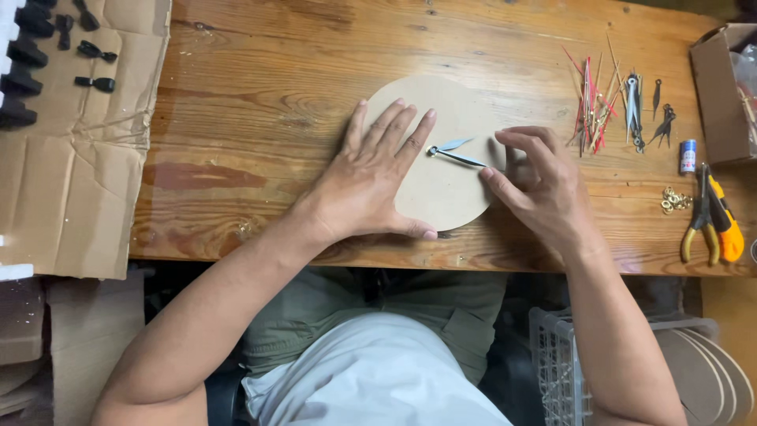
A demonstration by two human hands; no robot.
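A round tan wooden disc point(441, 189) lies flat on the wooden table point(252, 102). Two slim silver clock hands point(455, 152) sit at its centre, pointing right. My left hand point(371, 177) lies flat and spread on the disc's left half, fingertips near the centre. My right hand point(540, 185) rests at the disc's right edge, thumb and fingers curled close to the tips of the clock hands. Whether the fingers pinch a hand I cannot tell.
A pile of red, gold and black clock hands point(603, 99) lies at the upper right. Nearby are a small battery point(688, 155), brass rings point(673, 199), yellow pliers point(714, 217) and a cardboard box point(721, 91). Cardboard sheet point(71, 158) with black parts point(95, 83) sits left. A crate point(564, 367) stands below.
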